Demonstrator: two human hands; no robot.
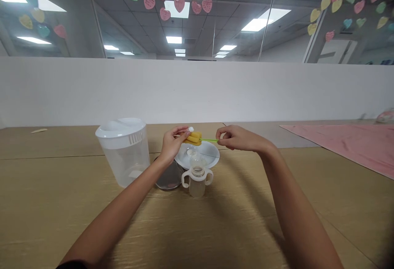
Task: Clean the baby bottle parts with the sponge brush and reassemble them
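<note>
My left hand (172,142) is closed at the yellow, sponge-like head of a brush (194,139). A small white piece (191,129) shows at its fingertips; its kind is too small to tell. My right hand (238,137) pinches the brush's thin lime-green handle (209,140), to the right of the yellow head. Below the brush is a white bowl (214,160) with a pale round piece (191,152) in it. In front of the bowl, a baby bottle (197,186) with two white side handles stands upright, its mouth uncovered. A clear dome-shaped cover (198,161) appears behind the bottle's mouth.
A tall translucent bucket (123,160) with a white lid stands left of my left hand. Beside it lies a dark round metal plate or lid (169,177), partly hidden by my forearm. Pink cloth (347,141) covers the table's right side. A white wall (197,92) rises behind.
</note>
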